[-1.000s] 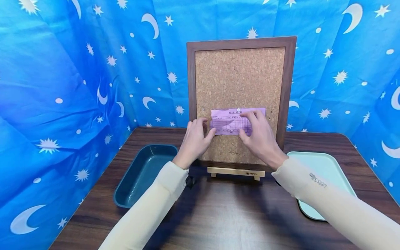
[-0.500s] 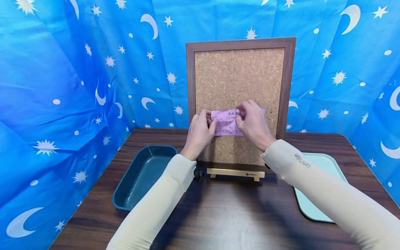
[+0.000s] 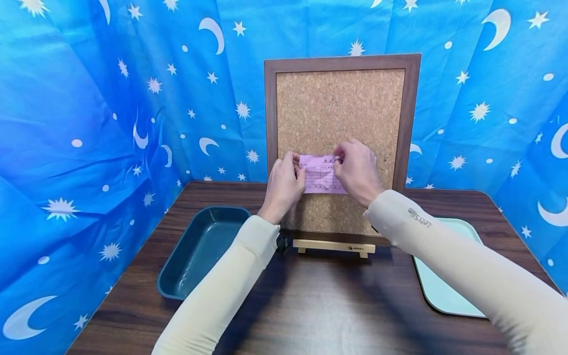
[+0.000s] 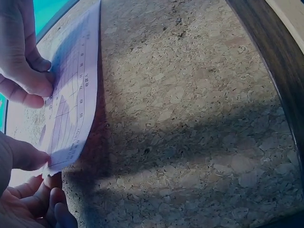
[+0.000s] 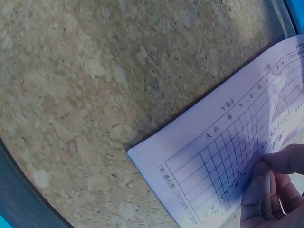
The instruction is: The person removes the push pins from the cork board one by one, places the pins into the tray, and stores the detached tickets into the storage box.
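Purple slip: this pale purple, rectangular slip of printed paper [image 3: 316,176] is against the lower half of a light brown cork board [image 3: 337,108], at the far side of the scene.
Left hand: the left hand [image 3: 282,185] pinches its left end, with the thumb on the front.
Right hand: the right hand [image 3: 358,170] makes a narrow pinch at the upper edge, near the middle; whether something small is also between the fingertips, I cannot tell.
Right end: free of fingers in the right wrist view.
Weight: very light, I judge; little force is needed.
Stiffness: thin and soft; it bows and shows creases, so pushing on an edge would probably buckle it.
Fragility: likely easy to tear.
Surface: dry paper, probably not very slippery.
Best hold: gently by the left and right margins, slightly taut.
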`<state>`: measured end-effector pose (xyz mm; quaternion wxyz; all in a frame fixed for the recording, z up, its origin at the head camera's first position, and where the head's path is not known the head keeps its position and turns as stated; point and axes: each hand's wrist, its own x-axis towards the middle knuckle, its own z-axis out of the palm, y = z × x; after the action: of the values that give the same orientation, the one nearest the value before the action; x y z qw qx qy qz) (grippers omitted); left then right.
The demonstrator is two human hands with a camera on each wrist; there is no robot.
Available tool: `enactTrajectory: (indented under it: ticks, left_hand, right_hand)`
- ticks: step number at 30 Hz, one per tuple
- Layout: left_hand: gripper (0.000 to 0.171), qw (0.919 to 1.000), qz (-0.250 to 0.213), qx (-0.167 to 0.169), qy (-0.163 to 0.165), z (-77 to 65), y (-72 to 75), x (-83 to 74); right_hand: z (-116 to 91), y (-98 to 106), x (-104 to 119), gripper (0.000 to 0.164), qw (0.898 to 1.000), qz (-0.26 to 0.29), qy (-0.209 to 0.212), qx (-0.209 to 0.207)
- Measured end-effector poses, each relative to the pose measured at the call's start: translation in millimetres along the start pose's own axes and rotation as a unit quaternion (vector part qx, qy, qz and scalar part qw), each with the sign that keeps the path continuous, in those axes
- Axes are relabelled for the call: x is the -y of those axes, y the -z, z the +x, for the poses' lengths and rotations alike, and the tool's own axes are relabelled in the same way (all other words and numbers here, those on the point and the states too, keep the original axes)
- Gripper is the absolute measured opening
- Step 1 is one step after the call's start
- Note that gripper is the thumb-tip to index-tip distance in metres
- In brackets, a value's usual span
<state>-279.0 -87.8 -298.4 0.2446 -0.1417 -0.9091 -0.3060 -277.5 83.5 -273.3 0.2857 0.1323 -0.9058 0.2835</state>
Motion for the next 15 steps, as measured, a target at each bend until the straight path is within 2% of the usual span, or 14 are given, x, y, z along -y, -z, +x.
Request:
enactTrajectory:
  ticks: [7, 15]
  left_hand:
    - [0.022, 1.0, -0.004, -0.001, 0.006, 2.0, 0.4, -1.6]
    - [0.021, 0.9999, -0.012, -0.003, 0.004, 2.8, 0.7, -2.2]
  right_hand:
    - [2.9, -0.9, 1.7, 0.009, 1.0, -0.014, -0.004, 0.0]
    - [3.3, -2.9, -2.6, 0.007, 1.0, -0.001, 0.02, -0.019]
